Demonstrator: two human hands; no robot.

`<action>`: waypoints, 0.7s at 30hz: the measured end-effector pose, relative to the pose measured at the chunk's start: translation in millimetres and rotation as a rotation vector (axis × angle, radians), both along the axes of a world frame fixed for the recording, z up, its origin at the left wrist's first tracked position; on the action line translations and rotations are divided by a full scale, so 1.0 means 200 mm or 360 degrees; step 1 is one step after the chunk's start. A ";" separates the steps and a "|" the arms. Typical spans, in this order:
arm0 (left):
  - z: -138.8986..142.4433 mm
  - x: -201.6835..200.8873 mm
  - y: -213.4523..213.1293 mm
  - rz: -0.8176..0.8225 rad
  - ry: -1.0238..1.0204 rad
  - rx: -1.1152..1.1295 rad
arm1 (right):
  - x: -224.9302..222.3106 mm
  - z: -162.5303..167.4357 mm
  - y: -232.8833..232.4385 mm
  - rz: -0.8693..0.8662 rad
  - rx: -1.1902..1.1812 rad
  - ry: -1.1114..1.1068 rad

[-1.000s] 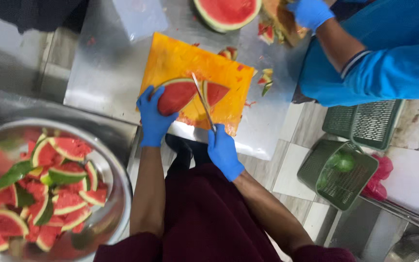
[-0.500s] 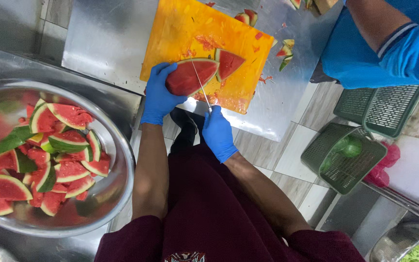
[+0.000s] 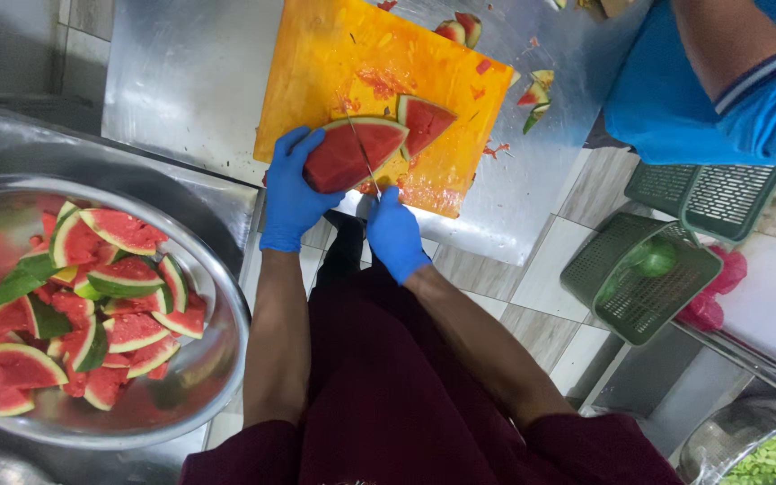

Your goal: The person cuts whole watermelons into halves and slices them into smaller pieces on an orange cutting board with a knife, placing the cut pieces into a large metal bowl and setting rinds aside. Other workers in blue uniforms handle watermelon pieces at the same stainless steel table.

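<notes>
Both my hands wear blue gloves. My left hand (image 3: 294, 187) presses on a large watermelon wedge (image 3: 345, 154) lying on an orange cutting board (image 3: 379, 67). My right hand (image 3: 394, 232) grips the handle of a knife (image 3: 365, 160), whose blade stands in the wedge, cutting across it. A smaller cut wedge (image 3: 424, 121) lies just right of the blade on the board.
A big steel bowl (image 3: 208, 377) at my left holds several watermelon slices. Rind scraps (image 3: 534, 95) lie on the steel counter (image 3: 181, 81). Another person in a blue shirt (image 3: 720, 99) stands at the upper right. Green baskets (image 3: 639, 278) sit on the tiled floor.
The camera view has shifted and come closer to the board. The knife stays in the wedge with both hands in the same grip; the blade has sunk a little further.
</notes>
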State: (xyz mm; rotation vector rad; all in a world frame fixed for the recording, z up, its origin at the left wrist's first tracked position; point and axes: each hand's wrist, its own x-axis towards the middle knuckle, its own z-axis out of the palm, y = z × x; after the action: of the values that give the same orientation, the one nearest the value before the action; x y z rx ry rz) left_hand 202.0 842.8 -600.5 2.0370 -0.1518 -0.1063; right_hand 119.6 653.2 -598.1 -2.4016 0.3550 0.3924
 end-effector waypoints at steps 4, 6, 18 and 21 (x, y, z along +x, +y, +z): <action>-0.06 -0.04 0.00 0.0048 0.0045 -0.0014 | -0.01 -0.06 -0.04 -0.0025 0.0073 0.0159; -0.08 -0.03 0.00 0.0205 -0.0050 -0.0035 | -0.04 -0.07 -0.07 -0.0047 0.0055 0.0064; 0.10 0.07 -0.16 0.0312 -0.0626 0.0078 | -0.48 -0.02 -0.62 -0.0008 -0.0300 -0.0158; 0.08 0.09 -0.37 -0.0246 -0.0418 -0.0014 | -0.53 -0.04 -0.61 -0.0262 -0.0125 -0.0223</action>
State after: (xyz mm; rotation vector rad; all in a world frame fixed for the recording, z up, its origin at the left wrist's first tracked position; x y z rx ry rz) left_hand 219.2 768.4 -584.7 2.0221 -0.4734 0.0668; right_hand 12.7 530.3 -605.6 -2.4375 0.5084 0.1370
